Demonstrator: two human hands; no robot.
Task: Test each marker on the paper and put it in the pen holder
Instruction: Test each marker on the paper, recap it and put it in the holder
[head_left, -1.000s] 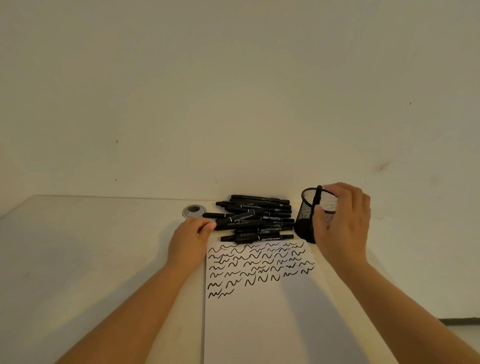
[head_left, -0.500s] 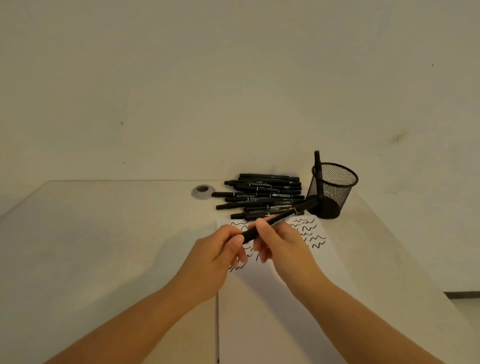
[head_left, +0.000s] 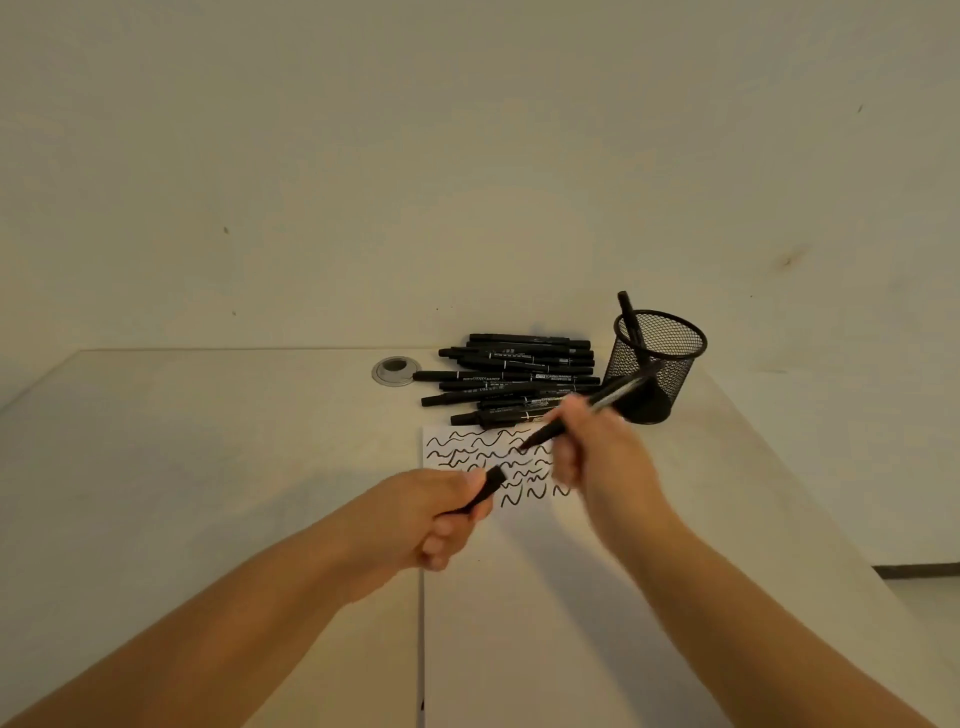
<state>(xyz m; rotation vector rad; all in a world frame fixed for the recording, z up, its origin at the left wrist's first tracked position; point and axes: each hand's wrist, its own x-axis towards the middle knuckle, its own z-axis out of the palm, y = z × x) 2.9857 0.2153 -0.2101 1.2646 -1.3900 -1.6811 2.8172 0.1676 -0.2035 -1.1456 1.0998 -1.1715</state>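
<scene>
My right hand grips an uncapped black marker, its tip pointing down-left just above the squiggles at the top of the white paper. My left hand holds the marker's black cap beside the paper's left edge. A pile of several black markers lies beyond the paper. To its right stands the black mesh pen holder with one marker upright inside.
A round metal cable grommet sits in the desk left of the marker pile. The pale desk meets the wall just behind the pile. The desk's right edge runs diagonally, with floor at the far right.
My right hand left the pen holder and my left lifted a marker from the pile. Both hands held it, then pulled apart: the cap stays in my left, the marker in my right.
</scene>
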